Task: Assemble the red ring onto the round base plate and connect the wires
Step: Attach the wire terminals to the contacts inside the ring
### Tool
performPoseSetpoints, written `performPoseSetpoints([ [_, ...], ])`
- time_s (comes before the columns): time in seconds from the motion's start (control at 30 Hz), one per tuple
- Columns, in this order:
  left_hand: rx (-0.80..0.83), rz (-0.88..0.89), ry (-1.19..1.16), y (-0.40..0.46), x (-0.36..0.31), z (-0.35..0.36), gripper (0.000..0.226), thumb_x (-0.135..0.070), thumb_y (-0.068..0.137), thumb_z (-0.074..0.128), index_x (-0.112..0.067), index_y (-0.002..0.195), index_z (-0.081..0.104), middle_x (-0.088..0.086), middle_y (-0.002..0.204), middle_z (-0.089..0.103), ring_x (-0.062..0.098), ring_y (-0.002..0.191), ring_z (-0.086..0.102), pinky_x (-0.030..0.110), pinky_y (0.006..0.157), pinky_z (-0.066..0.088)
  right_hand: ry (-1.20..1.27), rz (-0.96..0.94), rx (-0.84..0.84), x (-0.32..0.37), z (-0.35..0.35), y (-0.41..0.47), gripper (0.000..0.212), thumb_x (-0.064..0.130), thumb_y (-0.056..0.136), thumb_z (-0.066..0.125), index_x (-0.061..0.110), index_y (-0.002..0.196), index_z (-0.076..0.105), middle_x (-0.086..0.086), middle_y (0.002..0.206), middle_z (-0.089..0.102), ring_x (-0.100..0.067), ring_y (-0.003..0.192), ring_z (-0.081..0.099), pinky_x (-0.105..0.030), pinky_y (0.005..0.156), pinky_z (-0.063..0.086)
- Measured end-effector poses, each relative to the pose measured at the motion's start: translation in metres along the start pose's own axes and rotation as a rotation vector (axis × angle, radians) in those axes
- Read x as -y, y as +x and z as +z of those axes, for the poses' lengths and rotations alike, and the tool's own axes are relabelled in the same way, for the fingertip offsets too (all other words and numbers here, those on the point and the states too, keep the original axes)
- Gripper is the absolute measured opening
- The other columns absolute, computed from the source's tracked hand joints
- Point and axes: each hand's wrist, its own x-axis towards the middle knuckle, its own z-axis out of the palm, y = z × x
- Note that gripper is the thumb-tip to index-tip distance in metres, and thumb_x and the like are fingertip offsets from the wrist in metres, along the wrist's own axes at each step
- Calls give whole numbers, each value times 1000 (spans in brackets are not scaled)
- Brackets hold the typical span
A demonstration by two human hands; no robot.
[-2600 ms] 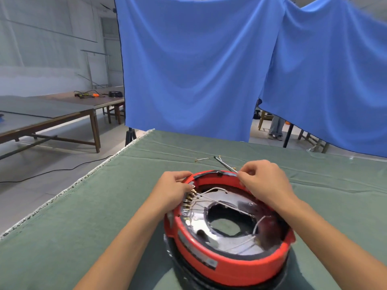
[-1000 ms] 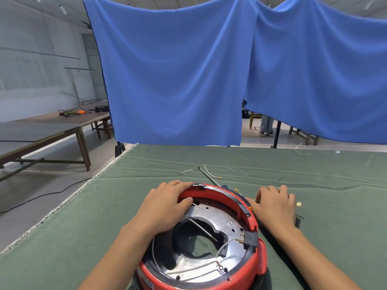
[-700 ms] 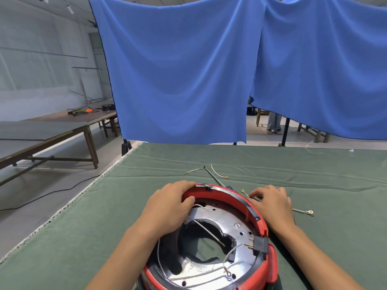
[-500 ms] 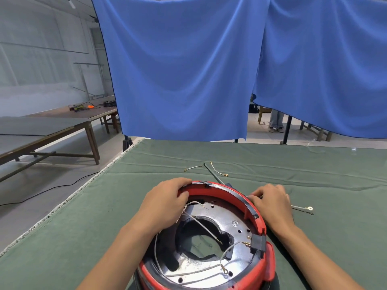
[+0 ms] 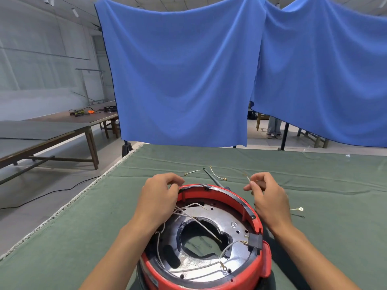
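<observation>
Red ring (image 5: pixel 257 225) is already seated around the round base plate (image 5: pixel 226 220), near edge of the counter (image 5: pixel 83 237), roughly mid-width. Wiring is the open step.

Left hand (image 5: pixel 156 197): fingers curled at the ring's far-left rim, apparently pinching the white wires (image 5: pixel 194 218) where they bunch there. Right hand (image 5: pixel 267 195): raised just off the ring's far-right side, thumb and forefinger pinching a thin loose wire (image 5: pixel 248 178) near its end.

Handling, my read:
- Ring + plate: rigid and probably fairly heavy, since it sits flat; brace it by the red rim, not by the plate's cut-out edge, which looks sharp.
- Wires: light, springy, hold a curve. Grip close behind the brass terminal so the tip can be steered; held far back it will flop.
- Ring lugs are small and easy to drop; more lie loose on the cloth, one ring-lug lead (image 5: pixel 297 209) right of the right hand, two short leads (image 5: pixel 217 176) beyond the ring beside a thin dark rod (image 5: pixel 211 176).
- Black connector block (image 5: pixel 254 241) on the ring's right side looks like a landing point; don't yank the wire already in it.
</observation>
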Motion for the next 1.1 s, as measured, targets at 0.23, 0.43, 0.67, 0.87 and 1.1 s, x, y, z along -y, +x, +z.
performPoseSetpoints([
  [0.23,105,-113,-53,-1,18,-20,27,-1,85,51,-14,96,72,1,95,72,17,88,66,18,76,49,251,-1,165,38,-9,-1,26,7,90,58,28,78,68,7,67,72,-11,62,66,-28,67,53],
  [0.43,285,-267,-289,-5,28,-18,27,-4,92,55,-6,117,63,11,106,67,13,83,58,19,72,44,409,-8,375,74,-8,-9,16,9,87,63,15,74,71,-1,63,72,-10,51,62,-16,57,50],
  [0.67,153,-311,-343,-4,25,0,18,-3,92,54,-9,101,68,7,84,66,14,70,56,16,59,43,505,97,522,89,-6,-14,15,6,87,63,7,75,70,-6,61,71,-11,44,58,-19,48,46],
  [0.87,-78,-159,-85,-12,18,7,25,-10,85,57,-18,106,69,-3,106,67,14,102,58,29,92,44,450,110,559,89,-5,-15,15,4,86,64,7,73,69,-9,58,70,-13,40,56,-17,41,40],
  [1.1,-42,217,-72,-22,-3,-5,16,-14,85,62,-22,92,74,-23,84,57,5,100,53,23,89,41,383,99,572,88,0,-20,15,5,84,66,11,70,68,-7,57,69,-12,42,56,-15,42,40],
])
